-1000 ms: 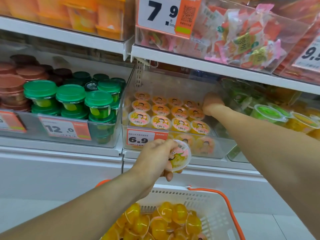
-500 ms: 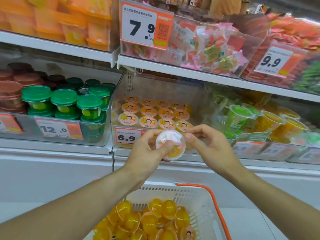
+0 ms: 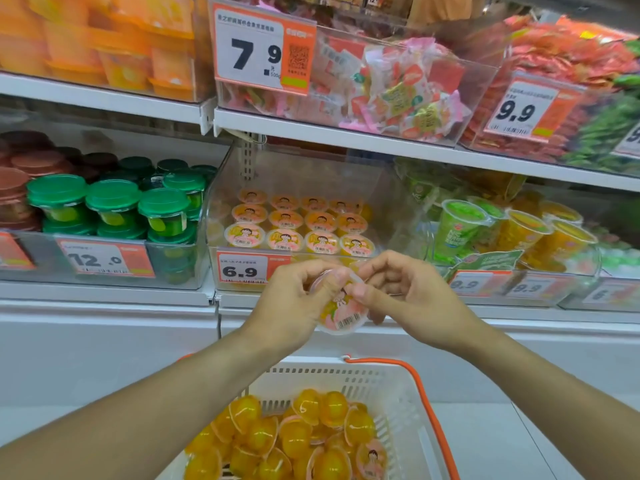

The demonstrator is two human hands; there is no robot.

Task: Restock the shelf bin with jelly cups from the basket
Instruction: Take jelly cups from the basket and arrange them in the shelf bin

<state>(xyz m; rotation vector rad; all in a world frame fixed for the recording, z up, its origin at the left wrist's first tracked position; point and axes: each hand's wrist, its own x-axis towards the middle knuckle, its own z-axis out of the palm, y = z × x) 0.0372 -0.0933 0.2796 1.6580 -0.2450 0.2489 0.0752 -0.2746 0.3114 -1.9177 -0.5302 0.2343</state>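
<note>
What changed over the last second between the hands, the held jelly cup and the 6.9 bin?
The right hand came back out of the shelf bin and closed on the jelly cup that the left hand already held; both hands now pinch it in front of the bin, its lid facing the camera. The rows of cups in the bin and the pile in the basket look unchanged.

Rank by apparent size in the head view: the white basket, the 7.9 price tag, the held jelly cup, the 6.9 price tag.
1. white basket
2. 7.9 price tag
3. 6.9 price tag and held jelly cup: look alike; cup is nearer.
</note>
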